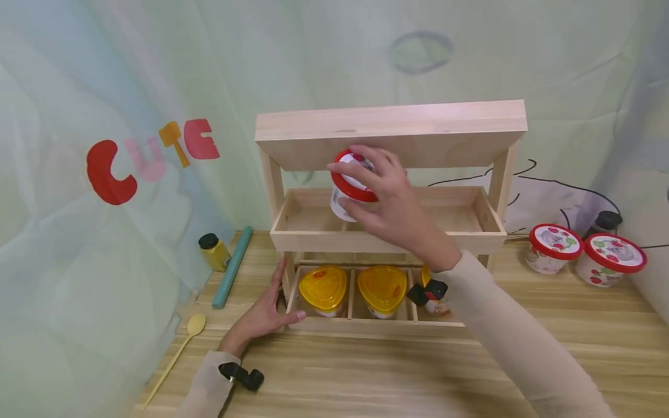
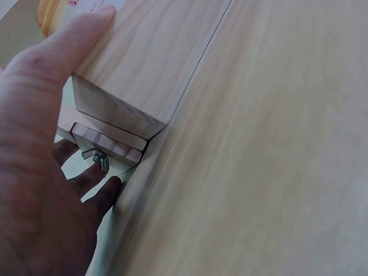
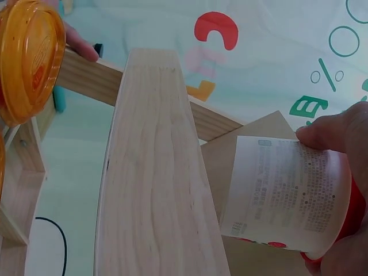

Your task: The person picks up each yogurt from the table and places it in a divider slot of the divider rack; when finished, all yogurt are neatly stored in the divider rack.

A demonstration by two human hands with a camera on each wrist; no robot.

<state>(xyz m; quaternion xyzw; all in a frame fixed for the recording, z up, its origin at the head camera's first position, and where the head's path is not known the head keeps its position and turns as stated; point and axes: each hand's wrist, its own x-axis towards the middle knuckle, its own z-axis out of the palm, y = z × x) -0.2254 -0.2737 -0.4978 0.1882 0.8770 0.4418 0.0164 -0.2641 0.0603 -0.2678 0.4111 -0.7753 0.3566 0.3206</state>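
Observation:
My right hand (image 1: 384, 194) grips a white paper tub with a red lid (image 1: 345, 203), fingers on the lid and thumb on its side. The tub is tilted over the upper tray (image 1: 308, 212) of a two-tier wooden rack, under the rack's top board (image 1: 392, 122). The right wrist view shows the tub's printed side (image 3: 276, 195) behind the tray's front board (image 3: 155, 161). At the lower left corner of the rack, my left hand (image 1: 263, 316) holds the lower tray (image 2: 144, 52), thumb on its front and fingers round its end beside a wing nut (image 2: 98, 156).
Two yellow-lidded cups (image 1: 324, 288) (image 1: 382, 290) stand in separate compartments of the lower tray. Two red-lidded tubs (image 1: 554, 248) (image 1: 611, 259) and a dark-capped bottle (image 1: 606, 222) are at right. At left are a yellow jar (image 1: 214, 252), a teal stick (image 1: 232, 268) and a yellow spoon (image 1: 177, 354).

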